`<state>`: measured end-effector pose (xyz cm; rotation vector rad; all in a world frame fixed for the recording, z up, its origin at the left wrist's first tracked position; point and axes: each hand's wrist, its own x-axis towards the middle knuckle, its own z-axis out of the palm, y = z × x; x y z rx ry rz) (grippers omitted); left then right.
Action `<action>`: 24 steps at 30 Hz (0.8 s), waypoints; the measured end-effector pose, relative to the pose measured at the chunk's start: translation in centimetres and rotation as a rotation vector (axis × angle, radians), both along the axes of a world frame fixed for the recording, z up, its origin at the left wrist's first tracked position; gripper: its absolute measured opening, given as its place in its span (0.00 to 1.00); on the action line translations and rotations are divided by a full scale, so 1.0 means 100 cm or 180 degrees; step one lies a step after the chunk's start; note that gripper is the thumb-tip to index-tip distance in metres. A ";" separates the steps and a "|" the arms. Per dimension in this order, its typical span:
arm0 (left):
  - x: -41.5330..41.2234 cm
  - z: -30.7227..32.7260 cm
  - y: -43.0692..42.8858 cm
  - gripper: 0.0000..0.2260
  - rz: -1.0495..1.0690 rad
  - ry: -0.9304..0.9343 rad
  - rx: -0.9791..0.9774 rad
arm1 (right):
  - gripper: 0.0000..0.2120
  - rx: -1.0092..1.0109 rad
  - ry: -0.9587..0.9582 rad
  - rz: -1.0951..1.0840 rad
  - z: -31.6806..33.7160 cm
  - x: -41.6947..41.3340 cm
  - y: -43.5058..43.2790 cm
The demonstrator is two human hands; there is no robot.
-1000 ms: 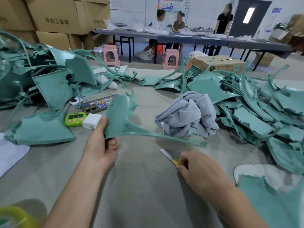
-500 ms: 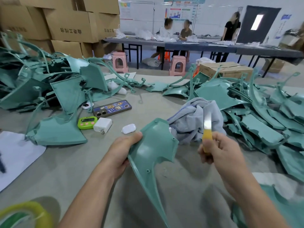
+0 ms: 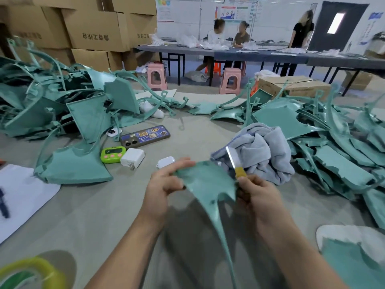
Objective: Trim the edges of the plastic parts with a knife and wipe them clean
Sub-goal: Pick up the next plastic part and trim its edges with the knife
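My left hand (image 3: 164, 185) pinches the top left edge of a teal plastic part (image 3: 206, 182), whose long thin arm trails down toward me. My right hand (image 3: 255, 193) grips a yellow-handled knife (image 3: 234, 162); its silver blade points up and away, beside the part's right edge. Whether the blade touches the plastic is unclear. A crumpled grey cloth (image 3: 258, 151) lies just behind the part on the grey table (image 3: 104, 205).
Heaps of teal parts fill the left (image 3: 62, 113) and right (image 3: 333, 147) of the table. A phone (image 3: 144, 136), a green timer (image 3: 113, 154), a white charger (image 3: 132, 157) and a small white case (image 3: 165, 161) lie in between. Tape roll (image 3: 31, 272) at bottom left. People sit at a far table.
My left hand turned the teal part and drew it in toward my right hand. The knife rose from near the table, blade now upward at the part's right edge.
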<state>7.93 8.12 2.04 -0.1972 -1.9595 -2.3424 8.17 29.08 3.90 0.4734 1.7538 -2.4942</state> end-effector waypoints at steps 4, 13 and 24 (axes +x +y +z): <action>0.006 0.005 0.003 0.33 -0.0210 0.0465 -0.1446 | 0.09 -0.0159 0.0365 -0.0118 0.002 -0.001 0.015; 0.013 -0.005 0.009 0.15 0.0935 0.1541 -0.2518 | 0.14 -0.0148 0.0405 0.0495 0.004 0.006 0.007; 0.010 0.003 0.019 0.10 0.0274 -0.1318 0.0254 | 0.09 0.0850 0.0594 0.0376 -0.009 0.006 0.005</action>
